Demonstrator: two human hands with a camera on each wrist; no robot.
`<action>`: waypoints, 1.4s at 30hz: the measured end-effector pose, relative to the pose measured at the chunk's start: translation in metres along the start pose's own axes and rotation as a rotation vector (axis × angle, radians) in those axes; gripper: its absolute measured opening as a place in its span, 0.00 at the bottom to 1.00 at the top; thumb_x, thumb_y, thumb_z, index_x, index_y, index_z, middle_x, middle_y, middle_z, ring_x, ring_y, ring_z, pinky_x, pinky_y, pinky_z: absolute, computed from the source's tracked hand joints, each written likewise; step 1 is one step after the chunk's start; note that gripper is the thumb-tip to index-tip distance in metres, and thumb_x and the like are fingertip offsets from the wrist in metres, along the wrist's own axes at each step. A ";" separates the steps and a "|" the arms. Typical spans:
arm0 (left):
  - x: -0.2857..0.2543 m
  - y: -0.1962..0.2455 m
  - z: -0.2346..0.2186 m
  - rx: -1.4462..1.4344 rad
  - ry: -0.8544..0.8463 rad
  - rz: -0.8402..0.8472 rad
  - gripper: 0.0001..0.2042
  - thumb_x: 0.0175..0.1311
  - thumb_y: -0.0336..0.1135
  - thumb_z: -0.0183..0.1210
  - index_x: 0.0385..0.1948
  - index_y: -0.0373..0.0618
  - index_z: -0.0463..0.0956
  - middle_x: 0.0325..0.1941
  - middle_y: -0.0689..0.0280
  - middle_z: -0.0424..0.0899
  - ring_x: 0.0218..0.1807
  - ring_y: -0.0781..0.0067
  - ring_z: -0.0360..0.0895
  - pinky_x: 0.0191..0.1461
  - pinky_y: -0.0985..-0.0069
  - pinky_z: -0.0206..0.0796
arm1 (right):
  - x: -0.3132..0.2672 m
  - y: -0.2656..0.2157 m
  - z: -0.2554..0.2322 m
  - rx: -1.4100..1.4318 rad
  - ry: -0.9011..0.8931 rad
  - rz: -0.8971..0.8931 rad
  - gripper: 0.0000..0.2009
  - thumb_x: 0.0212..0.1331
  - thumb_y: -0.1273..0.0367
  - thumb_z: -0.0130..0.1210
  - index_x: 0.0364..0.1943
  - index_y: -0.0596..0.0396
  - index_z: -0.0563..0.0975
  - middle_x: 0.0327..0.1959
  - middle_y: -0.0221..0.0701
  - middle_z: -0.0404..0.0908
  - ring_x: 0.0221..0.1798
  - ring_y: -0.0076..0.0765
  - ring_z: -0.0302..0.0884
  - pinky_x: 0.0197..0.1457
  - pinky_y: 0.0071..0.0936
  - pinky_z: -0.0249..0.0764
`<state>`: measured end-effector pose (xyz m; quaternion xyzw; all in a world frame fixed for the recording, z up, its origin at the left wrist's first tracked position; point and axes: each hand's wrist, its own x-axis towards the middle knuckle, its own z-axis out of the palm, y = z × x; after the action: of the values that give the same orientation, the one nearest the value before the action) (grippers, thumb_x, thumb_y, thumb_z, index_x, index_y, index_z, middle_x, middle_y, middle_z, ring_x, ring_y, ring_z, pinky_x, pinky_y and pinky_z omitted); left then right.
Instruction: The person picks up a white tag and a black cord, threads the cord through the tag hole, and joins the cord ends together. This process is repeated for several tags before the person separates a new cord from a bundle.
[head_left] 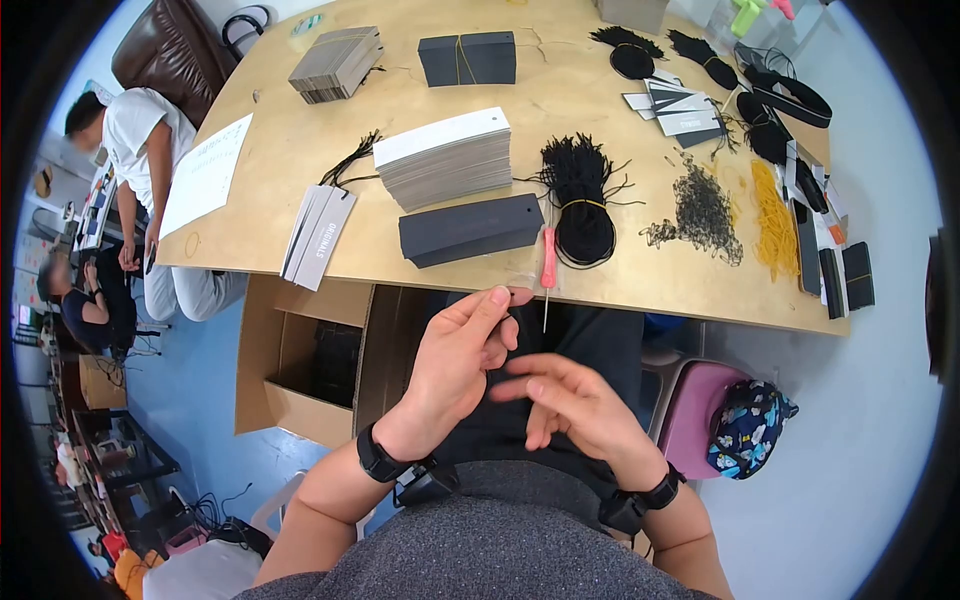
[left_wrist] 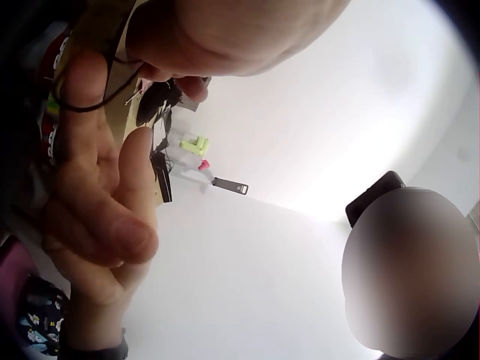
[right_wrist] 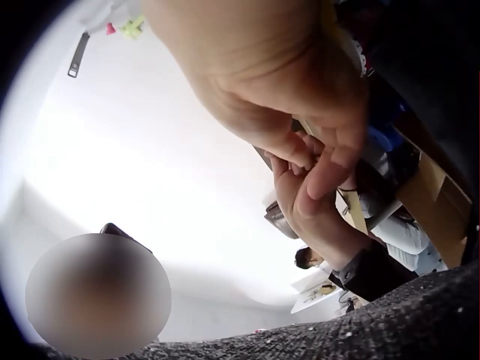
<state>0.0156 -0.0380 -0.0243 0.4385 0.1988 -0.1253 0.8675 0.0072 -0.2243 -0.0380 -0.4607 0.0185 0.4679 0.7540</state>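
Thumb and index finger of my left hand [head_left: 455,350] pinch a black cord at the table's front edge. In the left wrist view that thin black cord [left_wrist: 112,101] curves in a loop out of the left hand, crossing the right index finger. Close beside is my right hand [head_left: 575,405], fingers loosely bent and spread, slightly blurred. Just past the left fingertips lies a red-handled needle tool [head_left: 549,260], its shaft over the edge. A stack of dark tags [head_left: 470,232], a stack of white tags [head_left: 445,150] and a bundle of black cords [head_left: 582,210] lie beyond.
Strung tags [head_left: 320,235] lie left on the table [head_left: 570,100]. Black safety pins [head_left: 705,210] and yellow rubber bands [head_left: 775,225] lie right. An open cardboard box [head_left: 310,400] stands below left, a pink stool [head_left: 695,410] below right. Another person [head_left: 145,130] sits at the far left.
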 end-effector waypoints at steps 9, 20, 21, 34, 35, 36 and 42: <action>-0.007 -0.001 0.002 0.027 -0.073 -0.055 0.15 0.75 0.41 0.51 0.47 0.38 0.79 0.19 0.76 0.69 0.21 0.88 0.56 0.25 0.85 0.48 | 0.008 -0.033 0.011 -0.975 0.513 -0.918 0.13 0.52 0.80 0.66 0.42 0.57 0.81 0.40 0.31 0.74 0.28 0.19 0.73 0.31 0.20 0.71; -0.008 -0.005 0.003 0.086 -0.100 -0.040 0.15 0.75 0.41 0.53 0.48 0.39 0.82 0.18 0.77 0.67 0.21 0.87 0.59 0.25 0.85 0.51 | 0.021 -0.040 0.004 -1.212 0.437 -1.096 0.08 0.52 0.77 0.65 0.36 0.56 0.80 0.34 0.31 0.74 0.29 0.33 0.77 0.31 0.28 0.74; -0.008 -0.006 0.002 0.138 -0.096 -0.006 0.15 0.75 0.41 0.53 0.48 0.39 0.82 0.18 0.76 0.68 0.22 0.88 0.60 0.25 0.86 0.51 | 0.020 -0.040 0.004 -1.240 0.424 -1.079 0.07 0.51 0.77 0.65 0.34 0.56 0.79 0.34 0.31 0.74 0.30 0.34 0.77 0.31 0.29 0.74; -0.014 0.001 0.004 0.397 -0.085 0.133 0.13 0.72 0.35 0.56 0.47 0.35 0.82 0.24 0.73 0.75 0.26 0.86 0.65 0.28 0.86 0.57 | 0.019 -0.045 0.016 -1.175 0.508 -0.988 0.07 0.52 0.76 0.65 0.34 0.54 0.79 0.32 0.31 0.73 0.28 0.36 0.78 0.29 0.29 0.74; -0.014 0.001 0.004 0.411 -0.089 0.131 0.13 0.72 0.35 0.56 0.47 0.35 0.82 0.24 0.72 0.75 0.26 0.86 0.65 0.28 0.86 0.57 | 0.019 -0.044 0.014 -1.231 0.501 -1.026 0.08 0.51 0.76 0.65 0.34 0.54 0.80 0.32 0.30 0.73 0.28 0.35 0.78 0.29 0.29 0.74; -0.013 0.002 0.004 0.424 -0.094 0.130 0.13 0.72 0.35 0.56 0.47 0.35 0.82 0.25 0.72 0.76 0.27 0.86 0.66 0.29 0.86 0.57 | 0.019 -0.044 0.012 -1.287 0.492 -1.063 0.08 0.50 0.76 0.65 0.34 0.54 0.80 0.32 0.30 0.74 0.28 0.34 0.77 0.29 0.28 0.74; -0.013 -0.001 0.003 0.532 -0.129 0.238 0.13 0.73 0.36 0.55 0.47 0.37 0.82 0.26 0.73 0.78 0.28 0.87 0.69 0.31 0.85 0.63 | 0.020 -0.042 0.011 -1.465 0.530 -1.149 0.10 0.45 0.75 0.66 0.34 0.53 0.81 0.31 0.28 0.74 0.28 0.31 0.76 0.29 0.27 0.72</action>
<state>0.0040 -0.0406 -0.0176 0.6618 0.0505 -0.0982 0.7415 0.0438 -0.2088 -0.0126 -0.8458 -0.3362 -0.1957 0.3650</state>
